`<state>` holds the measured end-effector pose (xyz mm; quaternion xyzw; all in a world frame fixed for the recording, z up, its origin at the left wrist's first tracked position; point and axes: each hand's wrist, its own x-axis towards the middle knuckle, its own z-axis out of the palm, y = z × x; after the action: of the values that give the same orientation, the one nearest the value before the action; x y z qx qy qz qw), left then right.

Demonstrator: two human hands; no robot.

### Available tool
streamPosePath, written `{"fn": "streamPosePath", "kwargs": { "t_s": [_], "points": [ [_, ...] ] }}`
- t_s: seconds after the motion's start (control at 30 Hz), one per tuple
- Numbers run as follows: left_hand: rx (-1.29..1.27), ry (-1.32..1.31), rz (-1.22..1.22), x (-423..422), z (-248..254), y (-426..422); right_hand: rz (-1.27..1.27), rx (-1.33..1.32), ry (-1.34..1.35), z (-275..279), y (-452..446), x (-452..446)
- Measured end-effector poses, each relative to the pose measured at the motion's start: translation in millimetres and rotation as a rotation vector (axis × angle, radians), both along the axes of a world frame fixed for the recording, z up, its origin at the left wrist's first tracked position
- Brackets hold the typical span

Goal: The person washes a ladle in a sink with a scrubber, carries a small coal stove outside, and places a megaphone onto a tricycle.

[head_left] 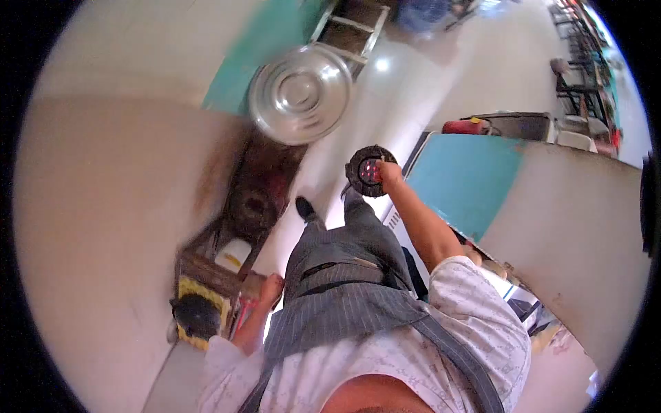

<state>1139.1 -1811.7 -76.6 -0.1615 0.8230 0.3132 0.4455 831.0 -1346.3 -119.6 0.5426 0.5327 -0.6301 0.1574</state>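
Note:
My right hand [390, 176] is held out in front of my body, its fingers closed at the edge of a round dark coal holder [361, 183]. Glowing red spots show in its middle, and the exact grip is hard to make out. My left hand [273, 288] hangs low at my side, beside a dark wooden stand [206, 265]; its fingers are too small and blurred to read. A striped grey apron [344, 303] covers my front.
A large round metal lid [334, 113] lies ahead on the left. Past it stands a ladder-like frame [377, 31]. A blue-sided counter [475, 179] runs along my right. A black pan [197, 314] rests on something yellow at lower left. Chairs [582, 89] line the far right.

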Motion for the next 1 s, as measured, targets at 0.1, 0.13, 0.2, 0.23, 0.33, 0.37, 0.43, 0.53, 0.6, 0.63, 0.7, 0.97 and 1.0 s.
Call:
{"fn": "streamPosePath", "kwargs": {
  "t_s": [0.1,0.13,0.2,0.23,0.33,0.37,0.43,0.53,0.6,0.63,0.7,0.97,1.0],
  "points": [
    [-0.012,-0.150,-0.001,-65,14,35,-0.042,-0.005,0.016,39,59,-17],
    [-0.140,-0.092,-0.150,-87,10,46,-0.041,0.014,-0.012,52,70,-30],
    [-0.181,-0.046,-0.331,-133,9,80,-0.080,0.055,0.035,57,111,-48],
    [-0.169,-0.039,-0.353,-148,5,94,-0.079,0.068,0.046,48,131,-56],
    [0.314,-0.052,0.246,-196,4,133,-0.164,0.081,0.062,37,192,-95],
    [0.297,-0.089,0.208,-221,6,149,-0.188,0.070,0.106,37,216,-117],
    [0.217,-0.158,0.044,-268,3,173,-0.228,0.066,0.100,51,252,-145],
    [0.133,-0.228,-0.150,-349,-5,210,-0.297,0.046,0.113,67,307,-196],
    [0.103,-0.254,-0.237,-409,-15,237,-0.412,-0.012,0.118,70,349,-224],
    [0.090,-0.265,-0.280,-438,-17,250,-0.440,-0.041,0.163,75,367,-245],
    [0.054,-0.290,-0.352,-498,-13,280,-0.482,-0.022,0.165,83,416,-277],
    [-0.041,-0.361,-0.671,-757,9,426,-0.716,-0.030,0.223,131,561,-402],
    [-0.043,-0.355,-0.709,-781,8,455,-0.749,-0.050,0.244,132,583,-412]
  ]
}}
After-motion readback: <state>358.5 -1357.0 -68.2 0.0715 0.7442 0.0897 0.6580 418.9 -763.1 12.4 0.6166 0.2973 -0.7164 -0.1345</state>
